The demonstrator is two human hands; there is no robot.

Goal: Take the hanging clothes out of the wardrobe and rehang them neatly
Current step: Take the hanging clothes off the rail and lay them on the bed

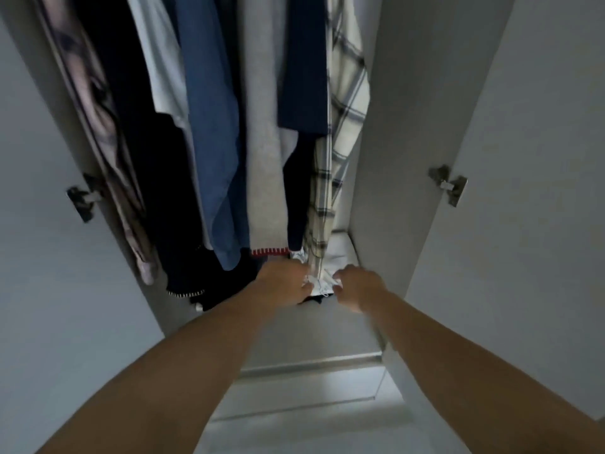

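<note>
Head view: we're facing the open wardrobe (386, 132), doors swung out left and right, and the hanging clothes (229, 126) are still packed along the rail, which is out of frame at the top. Left to right we see a pale printed piece, dark garments, a white one, the blue shirt (212, 132), the grey knit (265, 158) with its red-striped hem, a navy piece, then the checked shirt (343, 109) at the far right by the wardrobe wall.

Step, as we read it: squaring up the checked shirt's hem. To do it well, we'd pull both bottom corners down evenly so the fabric hangs flat, keep it from snagging the grey knit beside it, and avoid tugging hard enough to tip the hanger. Nothing looks removed yet.

Both forearms reach forward and down, converging at the hem above the drawer unit (311, 365). Left hand (284, 283) has fingers curled onto the white hem edge, apparently pinching it. Right hand (357, 286) is just beside it, fingers bent at the same hem; motion blur, so we can't tell if it's actually gripping.
</note>
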